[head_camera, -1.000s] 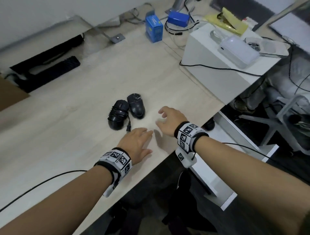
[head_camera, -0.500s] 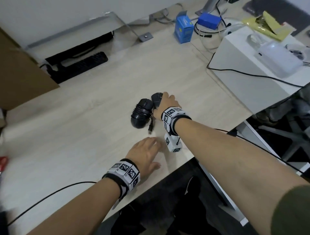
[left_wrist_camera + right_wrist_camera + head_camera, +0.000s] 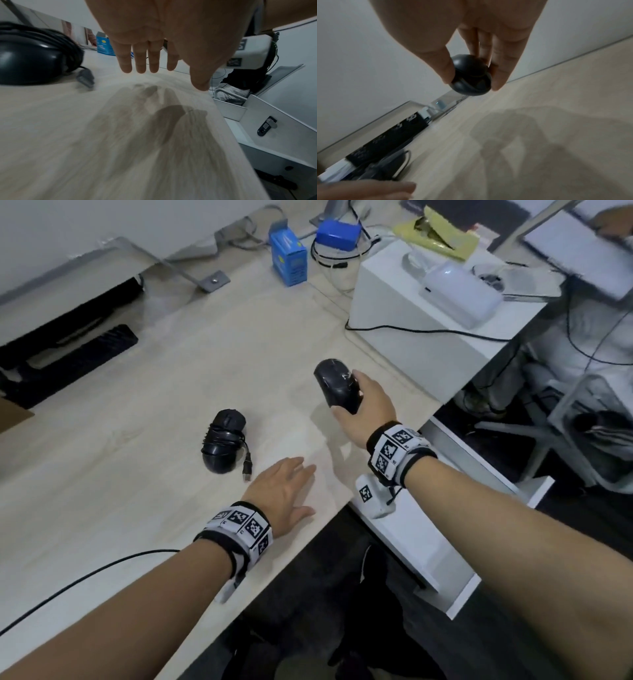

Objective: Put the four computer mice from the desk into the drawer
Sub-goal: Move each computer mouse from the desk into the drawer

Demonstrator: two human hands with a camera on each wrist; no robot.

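On the pale wooden desk [image 3: 147, 419] a white box [image 3: 404, 313] stands at the far right with a pale plastic device [image 3: 459, 290] on top and a black cable draped over its front, and it sits close beside the lifted mouse on that side. Two blue boxes [image 3: 289, 258] stand at the far edge among loose cables, and a black power strip [image 3: 73, 356] lies beyond the desk at the far left. The open white drawer [image 3: 267, 127] juts out below the desk's right near edge. The right hand [image 3: 368, 412] grips a black mouse [image 3: 337, 385] clear of the desk top, thumb on one flank and fingers [image 3: 503, 65] curled round the other. A second black mouse with its cord wrapped round it [image 3: 222, 445] lies on the desk to the left, its plug resting beside it. The left hand [image 3: 282, 491] hovers flat just above the desk near that plug, fingers [image 3: 139, 59] straight and together, holding nothing.
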